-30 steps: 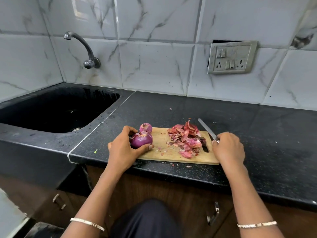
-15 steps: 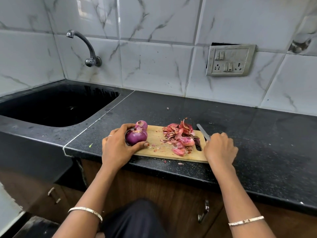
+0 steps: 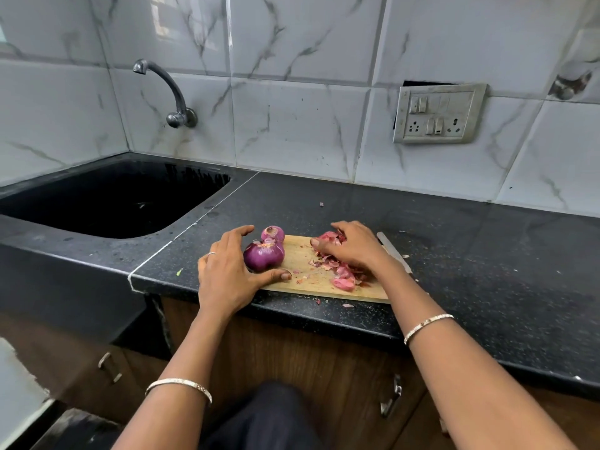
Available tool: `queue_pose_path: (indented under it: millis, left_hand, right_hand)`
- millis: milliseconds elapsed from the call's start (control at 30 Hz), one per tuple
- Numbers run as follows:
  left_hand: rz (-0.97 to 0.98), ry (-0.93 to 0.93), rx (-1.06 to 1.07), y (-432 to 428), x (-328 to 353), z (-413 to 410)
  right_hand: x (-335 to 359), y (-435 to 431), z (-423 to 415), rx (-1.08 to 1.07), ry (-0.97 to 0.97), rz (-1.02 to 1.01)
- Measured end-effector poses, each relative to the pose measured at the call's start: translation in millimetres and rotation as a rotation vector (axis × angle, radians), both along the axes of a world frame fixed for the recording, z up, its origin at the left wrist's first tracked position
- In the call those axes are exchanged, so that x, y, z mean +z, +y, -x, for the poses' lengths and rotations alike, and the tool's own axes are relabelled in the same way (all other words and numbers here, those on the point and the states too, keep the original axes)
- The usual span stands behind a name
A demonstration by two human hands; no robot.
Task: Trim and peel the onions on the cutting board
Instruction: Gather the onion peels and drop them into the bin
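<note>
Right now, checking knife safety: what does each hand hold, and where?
The metal knife lies loose. Right hand gathers pink peels; left hand is open.

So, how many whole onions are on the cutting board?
2. The larger onion lies at the left end of the cutting board, beside the left hand. The smaller onion sits just behind it. The right hand and peel pile may hide more.

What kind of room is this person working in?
Most likely a home kitchen: a black sink with a wall tap, a dark stone counter, and onions on a wooden cutting board.
</note>
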State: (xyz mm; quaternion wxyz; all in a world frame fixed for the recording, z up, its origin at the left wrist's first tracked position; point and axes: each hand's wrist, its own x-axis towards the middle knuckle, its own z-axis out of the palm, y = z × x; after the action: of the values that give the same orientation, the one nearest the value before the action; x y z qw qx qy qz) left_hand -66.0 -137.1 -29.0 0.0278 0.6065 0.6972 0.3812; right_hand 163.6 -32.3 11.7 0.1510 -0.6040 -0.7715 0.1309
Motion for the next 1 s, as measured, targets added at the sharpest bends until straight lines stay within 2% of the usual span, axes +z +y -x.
queue_pose_path:
  millis: [300, 433, 533, 633, 700, 800, 900, 1000]
  left_hand:
    - [-0.039, 0.045, -0.041, 3, -3, 6]
    - [-0.1, 0.093, -0.068, 5, -5, 7]
    - [-0.259, 0.116, -0.103, 1, 0, -2]
    - [-0.297, 0.148, -0.283, -3, 25, -28]
    - [-0.141, 0.285, -0.407, -5, 44, -47]
    - [0.207, 0.517, -0.555, 7, 57, -68]
    - [0.402, 0.58, -0.588, 35, 62, -77]
    - [0.554, 0.561, -0.591, 67, 79, -82]
  right_hand:
    - [-12, -22, 1, 0.049, 0.036, -0.187]
    - [10, -36, -22, 0.024, 0.152, -0.137]
    - [29, -51, -43, -0.029, 0.217, -0.145]
    - [40, -73, -59, -0.112, 0.179, -0.091]
    - [42, -88, -67, -0.138, 0.123, 0.01]
    - [36, -101, -68, -0.076, -0.005, 0.192]
    - [21, -93, -62, -0.097, -0.036, 0.228]
    - [20, -76, -56, -0.134, -0.05, 0.217]
